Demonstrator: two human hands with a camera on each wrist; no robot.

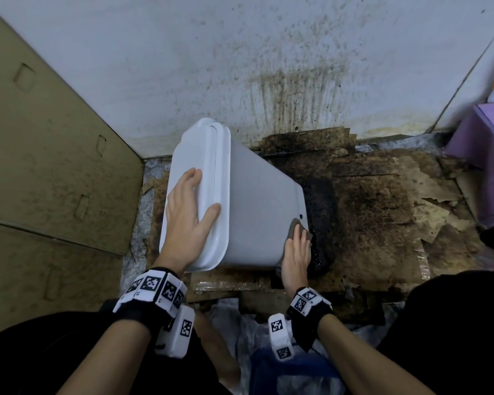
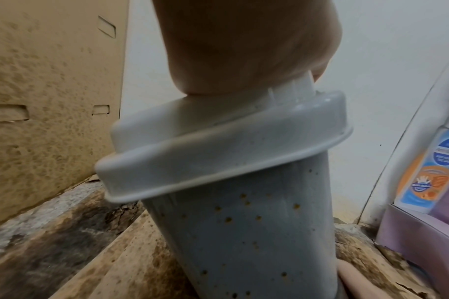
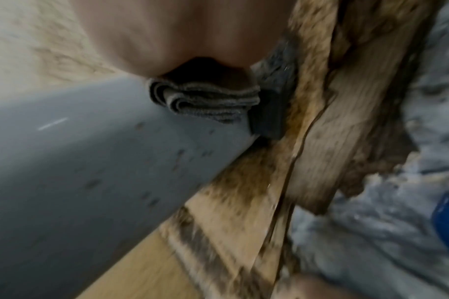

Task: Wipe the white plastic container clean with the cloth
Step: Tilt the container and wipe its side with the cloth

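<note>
- One white plastic container (image 1: 257,201), lid on, leans tilted on stained cardboard (image 1: 377,212) on the floor, close to the spattered wall (image 1: 240,67).
- My left hand (image 1: 187,212) lies flat on its lid (image 1: 194,155), fingers straight and thumb across the rim, steadying it.
- My right hand (image 1: 297,249) presses the folded grey cloth (image 3: 205,99) against the container's lower side, near its base; fingers look extended over the cloth.
- Much is left, I judge: brown specks dot the side in both wrist views, and one dark spot sits just above the cloth.
- Further out: a cardboard box (image 1: 40,138) at left, a purple bin (image 1: 479,163) at right.
</note>
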